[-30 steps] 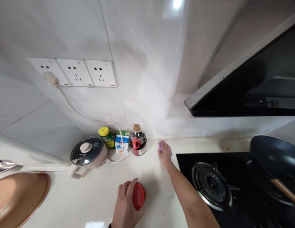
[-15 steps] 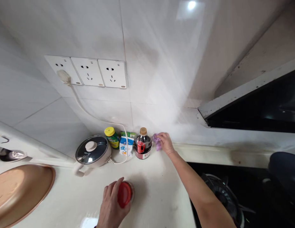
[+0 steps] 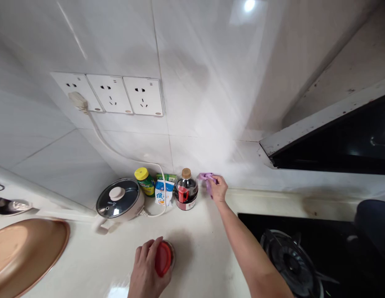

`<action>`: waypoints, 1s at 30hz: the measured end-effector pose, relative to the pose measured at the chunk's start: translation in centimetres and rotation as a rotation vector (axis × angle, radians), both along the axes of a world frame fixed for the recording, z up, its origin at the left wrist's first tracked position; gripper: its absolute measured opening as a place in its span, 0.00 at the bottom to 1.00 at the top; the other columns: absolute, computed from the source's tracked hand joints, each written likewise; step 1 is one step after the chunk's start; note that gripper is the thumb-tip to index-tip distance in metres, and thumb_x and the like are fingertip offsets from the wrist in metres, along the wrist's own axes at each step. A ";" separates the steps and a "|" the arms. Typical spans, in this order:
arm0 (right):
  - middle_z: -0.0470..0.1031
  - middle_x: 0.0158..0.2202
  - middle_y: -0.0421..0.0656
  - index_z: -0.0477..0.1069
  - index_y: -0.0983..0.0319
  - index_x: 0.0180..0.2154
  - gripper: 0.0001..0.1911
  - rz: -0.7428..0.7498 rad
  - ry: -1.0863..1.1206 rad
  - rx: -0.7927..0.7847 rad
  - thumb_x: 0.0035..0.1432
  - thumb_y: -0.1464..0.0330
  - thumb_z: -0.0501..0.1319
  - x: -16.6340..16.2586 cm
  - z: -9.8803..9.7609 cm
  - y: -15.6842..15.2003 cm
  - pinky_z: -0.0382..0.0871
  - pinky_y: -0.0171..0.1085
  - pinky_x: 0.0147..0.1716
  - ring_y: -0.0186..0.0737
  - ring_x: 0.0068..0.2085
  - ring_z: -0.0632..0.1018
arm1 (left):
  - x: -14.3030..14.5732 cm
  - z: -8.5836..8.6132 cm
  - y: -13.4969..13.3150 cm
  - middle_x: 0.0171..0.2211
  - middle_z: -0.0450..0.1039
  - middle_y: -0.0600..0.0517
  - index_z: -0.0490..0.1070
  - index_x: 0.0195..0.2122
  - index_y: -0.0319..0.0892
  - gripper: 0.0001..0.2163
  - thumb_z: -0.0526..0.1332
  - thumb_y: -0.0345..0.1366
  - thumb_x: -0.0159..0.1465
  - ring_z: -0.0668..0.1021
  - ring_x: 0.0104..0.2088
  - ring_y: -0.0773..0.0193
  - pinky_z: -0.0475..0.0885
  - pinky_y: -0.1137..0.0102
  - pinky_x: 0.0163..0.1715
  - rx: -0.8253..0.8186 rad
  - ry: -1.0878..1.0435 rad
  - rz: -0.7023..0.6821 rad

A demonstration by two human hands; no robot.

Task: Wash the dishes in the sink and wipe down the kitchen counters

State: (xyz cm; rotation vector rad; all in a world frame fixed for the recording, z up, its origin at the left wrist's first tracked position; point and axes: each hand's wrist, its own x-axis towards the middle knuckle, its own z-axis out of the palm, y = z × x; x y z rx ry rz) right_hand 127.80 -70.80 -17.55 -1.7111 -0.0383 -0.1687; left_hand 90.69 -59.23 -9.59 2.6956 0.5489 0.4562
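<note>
My left hand [image 3: 149, 265] is wrapped round a jar with a red lid [image 3: 163, 258], which stands on the pale counter [image 3: 208, 256]. By the wall, my right hand [image 3: 219, 189] grips a crumpled purple cloth [image 3: 206, 178]. Just left of the cloth is a dark sauce bottle [image 3: 186, 190] with a brown cap. Beside the bottle stand a blue and white packet [image 3: 164, 191] and a green container with a yellow lid [image 3: 145, 182]. The jar's contents are mostly hidden by my fingers and the lid.
An electric pot [image 3: 120, 199] with a glass lid sits at the left, its cord [image 3: 99, 136] running to a wall socket [image 3: 77, 93]. A copper-coloured basin [image 3: 31, 252] leans at far left. The gas hob [image 3: 292, 256] lies right, below a range hood [image 3: 335, 136].
My right hand has shifted slightly along the wall, and the purple cloth is more spread out. My left hand stays on the jar. The view has moved a little.
</note>
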 end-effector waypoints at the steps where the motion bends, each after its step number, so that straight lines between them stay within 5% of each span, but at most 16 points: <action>1: 0.80 0.30 0.43 0.78 0.61 0.27 0.11 -0.051 0.059 0.010 0.47 0.59 0.68 0.0 -0.3 1.1 0.75 0.42 0.39 0.43 0.34 0.77 | 0.0 -0.1 0.0 0.49 0.75 0.43 0.70 0.60 0.43 0.28 0.67 0.34 0.56 0.77 0.46 0.50 0.78 0.58 0.45 -0.004 0.009 0.006; 7: 0.68 0.16 0.35 0.70 0.59 0.18 0.09 -0.174 0.256 0.039 0.44 0.63 0.65 -1.9 -2.8 1.3 0.63 0.34 0.21 0.36 0.22 0.69 | 0.0 -0.2 -0.2 0.50 0.75 0.42 0.70 0.60 0.42 0.28 0.68 0.35 0.57 0.77 0.47 0.49 0.78 0.56 0.46 -0.022 0.015 0.030; 13: 0.68 0.17 0.33 0.72 0.60 0.21 0.07 -0.113 0.278 0.127 0.45 0.64 0.66 0.3 -1.1 2.2 0.61 0.31 0.20 0.32 0.21 0.67 | -0.1 -0.2 -0.1 0.50 0.75 0.42 0.70 0.61 0.43 0.30 0.67 0.31 0.55 0.77 0.46 0.49 0.78 0.56 0.46 -0.042 0.020 0.021; 19: 0.61 0.13 0.31 0.67 0.57 0.16 0.08 -0.118 0.380 0.204 0.41 0.69 0.64 -1.6 -1.3 2.2 0.55 0.32 0.14 0.31 0.17 0.62 | 0.0 -0.1 -0.2 0.49 0.75 0.42 0.70 0.60 0.42 0.30 0.67 0.31 0.54 0.77 0.46 0.49 0.78 0.57 0.46 -0.016 0.008 0.019; 25: 0.66 0.16 0.33 0.69 0.60 0.20 0.09 -0.088 0.364 0.252 0.42 0.65 0.68 -0.3 -0.3 2.4 0.60 0.31 0.17 0.31 0.19 0.66 | -0.1 -0.2 -0.1 0.50 0.75 0.42 0.70 0.60 0.43 0.30 0.67 0.30 0.54 0.76 0.46 0.50 0.77 0.57 0.46 -0.011 0.012 0.018; 30: 0.64 0.16 0.33 0.68 0.59 0.20 0.12 -0.180 0.336 0.214 0.45 0.62 0.67 -0.9 0.3 -0.8 0.60 0.32 0.18 0.33 0.21 0.66 | -0.1 -0.6 -0.1 0.49 0.75 0.43 0.71 0.59 0.44 0.29 0.67 0.33 0.55 0.77 0.46 0.49 0.77 0.56 0.45 -0.026 -0.010 0.027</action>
